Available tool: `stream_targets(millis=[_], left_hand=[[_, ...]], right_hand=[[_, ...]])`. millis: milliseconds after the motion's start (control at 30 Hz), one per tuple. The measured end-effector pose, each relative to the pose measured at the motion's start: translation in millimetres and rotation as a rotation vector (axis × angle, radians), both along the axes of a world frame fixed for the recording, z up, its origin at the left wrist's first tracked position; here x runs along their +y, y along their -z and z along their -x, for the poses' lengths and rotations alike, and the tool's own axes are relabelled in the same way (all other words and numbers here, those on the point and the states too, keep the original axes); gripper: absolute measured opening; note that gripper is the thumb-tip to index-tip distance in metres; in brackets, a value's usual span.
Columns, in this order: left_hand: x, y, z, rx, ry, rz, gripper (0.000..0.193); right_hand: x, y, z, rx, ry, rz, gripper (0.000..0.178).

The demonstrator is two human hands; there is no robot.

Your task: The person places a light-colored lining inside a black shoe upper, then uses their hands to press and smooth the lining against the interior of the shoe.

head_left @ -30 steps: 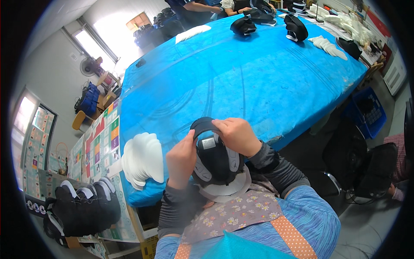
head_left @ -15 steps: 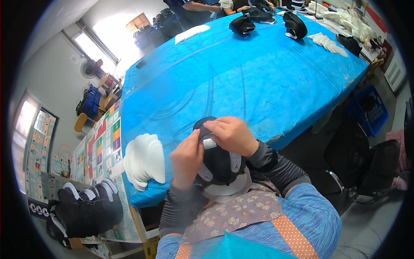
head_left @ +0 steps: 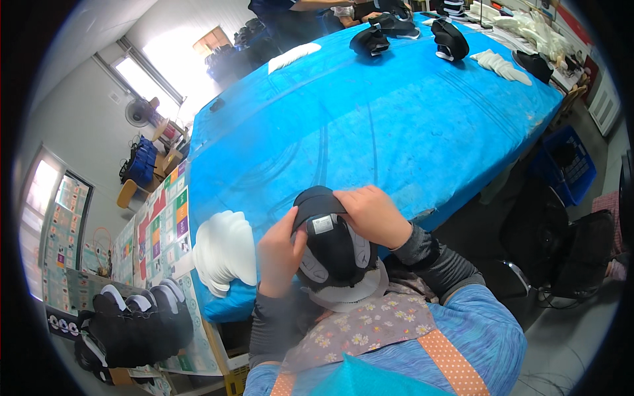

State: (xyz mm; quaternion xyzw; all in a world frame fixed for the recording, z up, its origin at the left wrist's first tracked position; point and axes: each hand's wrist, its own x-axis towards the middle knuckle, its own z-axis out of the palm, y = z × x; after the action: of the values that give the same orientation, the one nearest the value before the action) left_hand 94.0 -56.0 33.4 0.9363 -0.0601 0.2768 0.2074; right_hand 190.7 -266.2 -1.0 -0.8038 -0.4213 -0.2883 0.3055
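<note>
A black cap [head_left: 330,247] is held in front of my chest at the table's near edge, its inside facing up. My left hand [head_left: 281,254] is closed on the left end of its dark far band. At the band's right end, my right hand [head_left: 376,216] grips with fingers bent over the edge. A white label [head_left: 323,224] shows inside the cap just below the band, with grey printed patches on both sides. A pale curved piece [head_left: 353,296] lies along the cap's near end. To the left sits a fanned stack of white curved pieces [head_left: 224,254].
A blue-covered table [head_left: 277,145] stretches away from me. Black caps [head_left: 451,41] and white curved pieces [head_left: 500,66] lie on its far part. Stacked black caps [head_left: 135,330] stand at the lower left. A co-worker [head_left: 290,23] is at the far edge; a blue crate [head_left: 568,165] is at right.
My hands have moved apart along the far band, my right hand to the right and slightly down. More of the band and the label now shows. The far co-worker has shifted.
</note>
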Motion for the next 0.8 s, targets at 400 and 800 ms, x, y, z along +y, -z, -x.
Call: stream_targets(millis=[400,800], left_hand=[[-8,5,6,0.281,-0.182,0.113,0.027],[-48,-10,14,0.076,-0.269,0.483,0.045]], right_hand=[[2,-5,8,0.15,0.099,0.065,0.028],[52,-46,48,0.017,0.085,0.015,0.023]])
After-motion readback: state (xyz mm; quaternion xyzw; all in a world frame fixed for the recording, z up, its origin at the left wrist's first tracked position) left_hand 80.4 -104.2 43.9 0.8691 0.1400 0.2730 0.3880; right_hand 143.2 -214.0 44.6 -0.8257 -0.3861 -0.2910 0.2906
